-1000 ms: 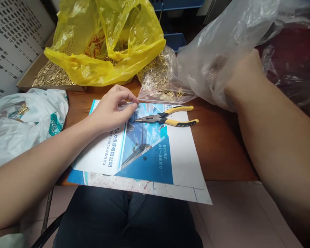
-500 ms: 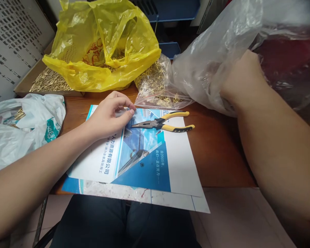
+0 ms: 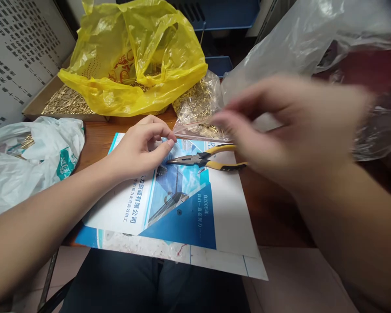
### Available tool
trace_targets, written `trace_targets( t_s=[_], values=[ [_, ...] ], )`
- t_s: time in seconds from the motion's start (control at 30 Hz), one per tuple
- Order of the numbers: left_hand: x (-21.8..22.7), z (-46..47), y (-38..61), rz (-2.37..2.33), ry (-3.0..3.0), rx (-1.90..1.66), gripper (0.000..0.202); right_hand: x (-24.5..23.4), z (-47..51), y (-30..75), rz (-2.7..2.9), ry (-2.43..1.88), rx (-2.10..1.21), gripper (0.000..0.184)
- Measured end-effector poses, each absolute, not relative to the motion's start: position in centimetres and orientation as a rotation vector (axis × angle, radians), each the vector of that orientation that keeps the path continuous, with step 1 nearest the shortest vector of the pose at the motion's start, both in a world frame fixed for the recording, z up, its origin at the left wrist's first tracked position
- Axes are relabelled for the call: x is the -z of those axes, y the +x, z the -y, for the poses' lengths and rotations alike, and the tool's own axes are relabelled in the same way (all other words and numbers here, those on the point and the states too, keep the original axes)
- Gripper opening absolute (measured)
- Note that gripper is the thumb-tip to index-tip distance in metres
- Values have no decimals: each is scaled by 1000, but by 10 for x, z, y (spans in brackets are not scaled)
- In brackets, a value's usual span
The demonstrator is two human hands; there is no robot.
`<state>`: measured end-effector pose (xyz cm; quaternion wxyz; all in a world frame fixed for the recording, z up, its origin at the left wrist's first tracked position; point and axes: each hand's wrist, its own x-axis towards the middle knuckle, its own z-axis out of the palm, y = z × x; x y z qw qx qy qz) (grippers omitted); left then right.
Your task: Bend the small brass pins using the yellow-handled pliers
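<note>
Pliers (image 3: 208,158) lie on brochure (image 3: 182,208); left hand (image 3: 140,148) pinched shut beside the tip, right hand (image 3: 293,126) blurred above handles, fingers apart.

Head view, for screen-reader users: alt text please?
The left hand rests pinched on a blue brochure beside yellow-handled needle-nose pliers; the blurred right hand hovers open above them. Behind lie a yellow bag and a clear bag of brass pins.

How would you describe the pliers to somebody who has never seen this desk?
On the wooden table, find the blue-and-white brochure lying in front of the yellow bag. The pliers lie on its far part, nose pointing at the left hand. They are the only tool there: thin metal nose, yellow-and-black handles.
</note>
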<state>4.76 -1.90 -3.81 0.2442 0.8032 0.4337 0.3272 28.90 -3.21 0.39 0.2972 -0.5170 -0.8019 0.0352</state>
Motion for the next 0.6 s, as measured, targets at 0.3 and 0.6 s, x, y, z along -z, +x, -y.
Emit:
trace_targets(
  t_s=[0.3,0.6],
  values=[
    [31,32,52,-896,2054,-725,23,18,27,273,2508,-917,-301,21],
    [29,30,51,-785,1713,-600,15,22,33,265,2224,-795,-819,34]
  ],
)
